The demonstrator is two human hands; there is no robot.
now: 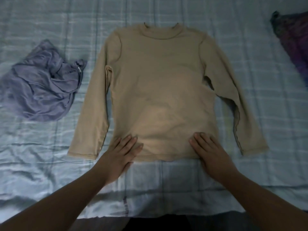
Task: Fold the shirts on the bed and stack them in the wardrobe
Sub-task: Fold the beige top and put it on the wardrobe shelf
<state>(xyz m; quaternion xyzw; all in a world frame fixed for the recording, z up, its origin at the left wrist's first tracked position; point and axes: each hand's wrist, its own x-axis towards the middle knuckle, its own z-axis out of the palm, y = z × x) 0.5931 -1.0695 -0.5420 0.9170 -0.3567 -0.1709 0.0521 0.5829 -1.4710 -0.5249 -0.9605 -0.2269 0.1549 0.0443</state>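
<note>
A beige long-sleeved shirt lies spread flat on the bed, collar away from me, both sleeves stretched down along its sides. My left hand rests flat on the shirt's lower left hem with straight fingers. On the lower right hem my right hand lies flat in the same way. A crumpled lavender shirt sits in a heap to the left of the beige one. The wardrobe is out of view.
The bed is covered with a pale blue checked sheet, wrinkled at the left. A dark purple patterned cloth lies at the far right edge. The bed's near edge runs along the bottom of the view.
</note>
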